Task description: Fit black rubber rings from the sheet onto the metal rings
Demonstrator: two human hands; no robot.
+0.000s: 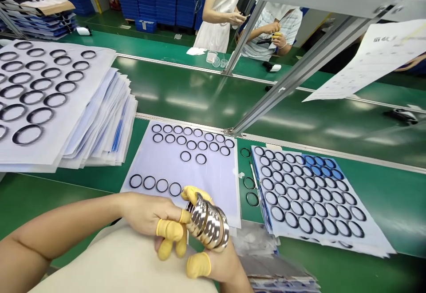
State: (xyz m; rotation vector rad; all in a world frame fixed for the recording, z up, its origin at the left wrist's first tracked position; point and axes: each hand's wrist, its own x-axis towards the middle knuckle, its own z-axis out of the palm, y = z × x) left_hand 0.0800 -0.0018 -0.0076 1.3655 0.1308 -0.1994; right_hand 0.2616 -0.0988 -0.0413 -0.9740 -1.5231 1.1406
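A bunch of shiny metal rings (209, 226) sits in my right hand (221, 259); its fingers run behind and through the bunch, one yellow-tipped finger shows beyond it, and the thumb is bent on the near side. My left hand (149, 215) reaches in from the left with curled fingers in yellow finger cots, one fingertip touching the bunch's left end. How firmly it grips there is partly hidden. Beyond both hands lies a white sheet (216, 182) carrying rows of dark-rimmed rings along its far side and a short row of rings (162, 192) near my left hand.
On the right, a sheet-covered stack (366, 237) bears many rings, with loose rings and a white pen-like tool (253, 175) beside it. A tall paper stack (96, 137) with rings stands left. Metal posts (299, 57) cross ahead; two people (216, 22) work beyond.
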